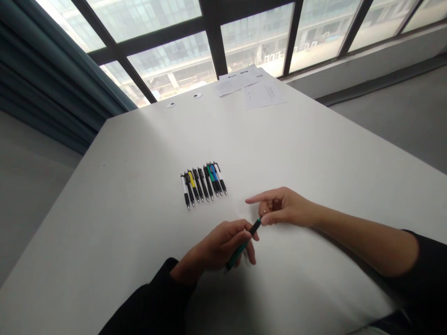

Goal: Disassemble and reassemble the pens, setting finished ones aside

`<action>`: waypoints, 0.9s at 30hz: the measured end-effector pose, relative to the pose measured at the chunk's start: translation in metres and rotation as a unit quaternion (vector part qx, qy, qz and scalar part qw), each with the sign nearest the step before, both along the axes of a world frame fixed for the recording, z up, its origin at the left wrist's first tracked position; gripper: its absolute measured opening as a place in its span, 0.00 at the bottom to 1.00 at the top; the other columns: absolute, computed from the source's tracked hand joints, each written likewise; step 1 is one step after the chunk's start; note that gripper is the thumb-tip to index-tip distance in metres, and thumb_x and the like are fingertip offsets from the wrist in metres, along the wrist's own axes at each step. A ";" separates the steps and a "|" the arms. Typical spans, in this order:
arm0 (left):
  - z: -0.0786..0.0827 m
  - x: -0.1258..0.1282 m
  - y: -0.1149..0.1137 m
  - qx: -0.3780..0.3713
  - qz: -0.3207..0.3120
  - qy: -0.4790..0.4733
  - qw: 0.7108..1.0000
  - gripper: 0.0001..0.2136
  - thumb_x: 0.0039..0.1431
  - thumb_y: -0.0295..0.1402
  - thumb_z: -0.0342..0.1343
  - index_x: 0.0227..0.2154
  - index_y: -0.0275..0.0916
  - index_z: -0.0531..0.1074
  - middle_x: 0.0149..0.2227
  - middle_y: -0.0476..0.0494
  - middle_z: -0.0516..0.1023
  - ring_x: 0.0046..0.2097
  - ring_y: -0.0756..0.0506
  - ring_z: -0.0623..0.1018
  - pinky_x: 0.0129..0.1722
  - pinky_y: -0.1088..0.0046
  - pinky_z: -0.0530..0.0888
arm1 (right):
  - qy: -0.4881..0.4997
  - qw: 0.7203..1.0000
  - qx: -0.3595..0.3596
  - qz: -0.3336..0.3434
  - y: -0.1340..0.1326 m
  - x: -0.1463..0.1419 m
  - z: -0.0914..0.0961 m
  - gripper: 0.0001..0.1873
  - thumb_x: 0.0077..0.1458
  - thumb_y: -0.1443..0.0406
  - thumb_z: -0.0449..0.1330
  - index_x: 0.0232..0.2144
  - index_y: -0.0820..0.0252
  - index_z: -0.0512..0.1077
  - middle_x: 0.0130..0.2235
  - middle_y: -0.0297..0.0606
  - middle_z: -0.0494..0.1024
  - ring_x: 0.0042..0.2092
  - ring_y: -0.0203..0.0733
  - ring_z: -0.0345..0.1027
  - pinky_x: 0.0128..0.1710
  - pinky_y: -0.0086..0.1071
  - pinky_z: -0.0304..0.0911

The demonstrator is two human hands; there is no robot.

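My left hand [218, 246] grips a green-barrelled retractable pen [242, 245] across the fingers, the pen slanting up and to the right. The pen's black end sticks out past my fingers towards my right hand [283, 207]. That hand is held up with the index finger stretched out, its thumb side touching or almost touching the pen's end. Farther out on the white table [104, 223], a tight row of several retractable pens [203, 185] lies side by side, with white, yellow, green, blue and black barrels. They are out of reach of both hands' fingertips.
Printed sheets of paper [250, 88] lie at the far end of the table, and two round cable grommets [171, 105] sit near its far edge. A large window [174, 46] and a teal curtain [42, 70] stand beyond; grey floor lies on both sides.
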State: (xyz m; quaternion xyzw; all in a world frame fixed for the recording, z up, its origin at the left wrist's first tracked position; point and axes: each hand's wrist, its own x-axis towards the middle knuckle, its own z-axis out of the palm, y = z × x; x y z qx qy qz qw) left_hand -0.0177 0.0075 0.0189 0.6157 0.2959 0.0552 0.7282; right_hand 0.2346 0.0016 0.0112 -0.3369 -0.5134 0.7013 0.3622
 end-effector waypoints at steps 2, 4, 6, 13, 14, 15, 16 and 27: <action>0.000 0.001 -0.001 0.013 0.007 0.004 1.000 0.21 0.70 0.52 0.49 0.41 0.36 0.70 0.27 0.42 0.82 0.18 0.53 0.70 0.16 0.82 0.65 | 0.020 1.000 -0.016 0.002 0.000 0.001 0.000 0.29 0.43 0.64 0.78 0.49 0.62 0.79 0.28 0.30 0.77 0.29 0.31 0.70 0.30 0.27 0.65; 0.001 0.001 0.000 0.016 0.016 0.009 1.000 0.20 0.69 0.50 0.50 0.39 0.36 0.70 0.26 0.43 0.81 0.18 0.53 0.70 0.16 0.82 0.65 | 0.018 1.000 -0.018 0.005 0.001 0.003 0.000 0.21 0.46 0.62 0.77 0.41 0.64 0.79 0.26 0.30 0.76 0.27 0.30 0.68 0.28 0.25 0.64; 0.001 0.001 0.001 0.018 0.019 0.012 1.000 0.18 0.69 0.49 0.51 0.38 0.36 0.70 0.25 0.44 0.80 0.17 0.53 0.69 0.15 0.82 0.64 | 0.004 1.000 -0.013 0.007 0.001 0.005 -0.001 0.17 0.50 0.59 0.75 0.36 0.66 0.78 0.23 0.31 0.75 0.25 0.30 0.66 0.25 0.24 0.62; 0.002 0.003 0.001 0.025 0.040 0.023 0.999 0.16 0.65 0.47 0.55 0.34 0.37 0.69 0.23 0.46 0.78 0.18 0.54 0.69 0.16 0.82 0.64 | -0.013 1.000 -0.006 0.012 0.003 0.006 0.001 0.17 0.51 0.58 0.74 0.33 0.66 0.78 0.22 0.32 0.76 0.24 0.30 0.66 0.24 0.24 0.62; 0.003 0.003 0.001 0.022 0.044 0.023 0.999 0.16 0.65 0.46 0.55 0.34 0.37 0.68 0.22 0.47 0.77 0.18 0.54 0.68 0.16 0.82 0.64 | -0.013 1.000 -0.006 0.013 0.003 0.006 0.001 0.17 0.50 0.58 0.75 0.34 0.66 0.79 0.22 0.31 0.76 0.23 0.30 0.66 0.24 0.24 0.62; 0.003 0.004 0.001 0.017 0.047 0.023 0.998 0.15 0.65 0.46 0.55 0.34 0.37 0.68 0.22 0.47 0.77 0.18 0.54 0.68 0.16 0.82 0.64 | -0.014 1.000 -0.004 0.013 0.003 0.006 0.001 0.17 0.50 0.59 0.75 0.35 0.66 0.79 0.22 0.31 0.75 0.23 0.29 0.65 0.24 0.24 0.61; 0.004 0.004 0.001 0.011 0.050 0.023 0.998 0.14 0.64 0.45 0.55 0.33 0.38 0.67 0.22 0.48 0.77 0.18 0.53 0.69 0.16 0.82 0.64 | -0.015 1.000 -0.002 0.012 0.003 0.006 0.001 0.17 0.50 0.59 0.75 0.36 0.66 0.79 0.22 0.31 0.75 0.23 0.29 0.65 0.24 0.23 0.61; 0.005 0.004 0.002 0.017 0.043 0.027 0.999 0.10 0.65 0.39 0.55 0.33 0.37 0.68 0.23 0.48 0.78 0.19 0.53 0.70 0.18 0.82 0.66 | -0.057 0.998 0.030 0.005 0.002 0.004 -0.001 0.16 0.53 0.56 0.72 0.34 0.65 0.80 0.23 0.32 0.75 0.25 0.31 0.66 0.24 0.24 0.63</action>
